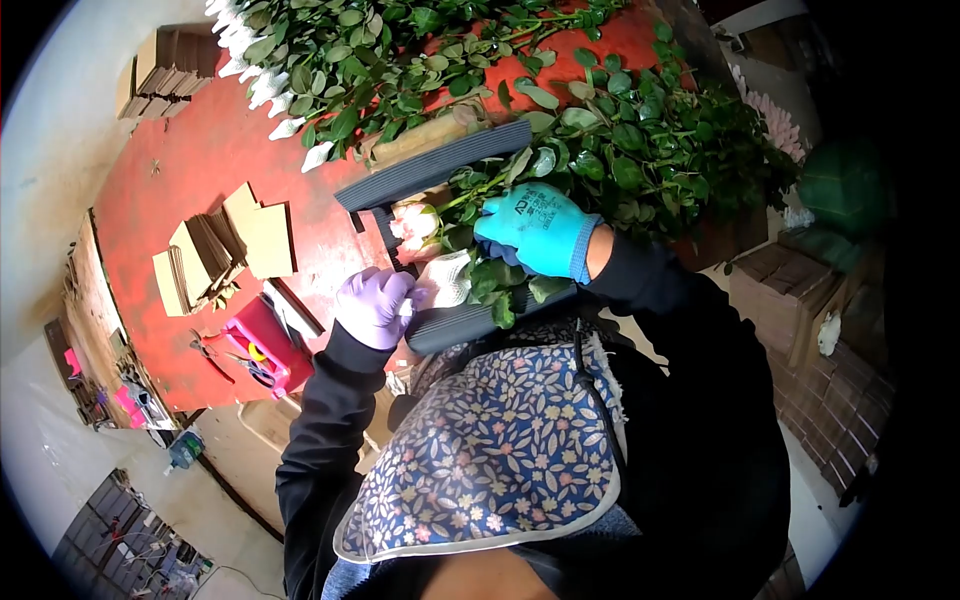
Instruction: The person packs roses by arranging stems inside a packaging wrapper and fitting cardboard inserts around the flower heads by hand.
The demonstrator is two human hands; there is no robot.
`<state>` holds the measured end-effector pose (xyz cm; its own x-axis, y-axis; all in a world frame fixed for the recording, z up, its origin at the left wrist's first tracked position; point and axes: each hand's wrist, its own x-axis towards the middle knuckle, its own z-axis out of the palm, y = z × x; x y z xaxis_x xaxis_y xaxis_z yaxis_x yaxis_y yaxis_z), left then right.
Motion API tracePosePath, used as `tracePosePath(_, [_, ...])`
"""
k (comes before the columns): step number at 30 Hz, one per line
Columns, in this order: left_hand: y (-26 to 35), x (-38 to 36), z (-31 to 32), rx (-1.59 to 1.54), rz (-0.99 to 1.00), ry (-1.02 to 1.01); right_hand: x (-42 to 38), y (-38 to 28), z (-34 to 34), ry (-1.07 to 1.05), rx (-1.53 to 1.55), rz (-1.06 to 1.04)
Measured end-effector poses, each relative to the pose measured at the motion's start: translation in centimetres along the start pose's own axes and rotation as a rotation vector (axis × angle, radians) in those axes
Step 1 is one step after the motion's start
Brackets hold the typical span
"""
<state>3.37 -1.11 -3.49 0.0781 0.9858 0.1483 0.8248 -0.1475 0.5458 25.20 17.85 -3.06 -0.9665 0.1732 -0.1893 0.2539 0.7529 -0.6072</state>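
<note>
My left hand [376, 306], in a light purple glove, is closed at the tip of a white-netted rose [446, 278], its fingers pinched on the netting. My right hand [532, 232], in a blue glove, has its fingers curled over green stems and leaves just right of the roses; its fingertips are partly hidden. A pale pink rose [414, 226] without netting lies above the netted one. Both lie between two dark ridged pads, the upper pad [435, 165] and the lower pad [480, 318].
Leafy stems [640, 150] with white-netted heads cover the far side of the red table [150, 220]. Folded cardboard pieces [265, 240] lie left. A pink holder [268, 340] with scissors stands near the front edge. Stacked cardboard [800, 300] is at the right.
</note>
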Motion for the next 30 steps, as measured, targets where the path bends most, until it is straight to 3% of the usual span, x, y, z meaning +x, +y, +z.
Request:
tracePosePath(5, [-0.2,-0.2,0.2,0.014,-0.051,-0.005,-0.1,0.2,-0.3,0.006,-0.006,-0.007])
tracePosePath(7, [0.3,0.1,-0.1,0.050,-0.061,-0.015,0.0,0.3,-0.4,-0.038,0.210,0.010])
tracePosePath(10, [0.0,-0.1,-0.3,0.064,0.006,-0.073,0.0,0.5,0.1,0.027,-0.036,-0.062])
tracePosePath(12, [0.1,-0.2,-0.4,0.048,-0.004,-0.077,0.1,0.5,0.1,-0.006,0.033,-0.003])
tracePosePath(16, [-0.1,-0.5,-0.2,-0.091,-0.062,-0.047,0.2,0.7,0.4,-0.001,0.113,0.030])
tracePosePath(19, [-0.1,-0.6,0.5,-0.273,-0.254,-0.007,0.2,0.2,-0.4,-0.046,0.072,0.040])
tracePosePath(23, [0.0,-0.7,0.8,-0.246,-0.139,0.017,0.1,0.0,-0.3,0.013,0.037,-0.008])
tracePosePath(24, [0.2,-0.7,0.5,-0.247,-0.151,0.023,0.2,-0.2,-0.5,-0.040,0.203,0.095])
tracePosePath(26, [0.3,-1.5,-0.5,-0.350,-0.210,0.057,0.4,0.0,-0.3,-0.120,0.360,0.175])
tracePosePath(28, [-0.3,-4.3,-2.2,-0.316,-0.377,0.158,0.1,1.1,1.0,0.132,0.084,-0.064])
tracePosePath(30, [-1.1,-9.3,-5.0,-0.565,-0.613,0.148,0.5,-0.1,0.2,-0.011,0.234,0.103])
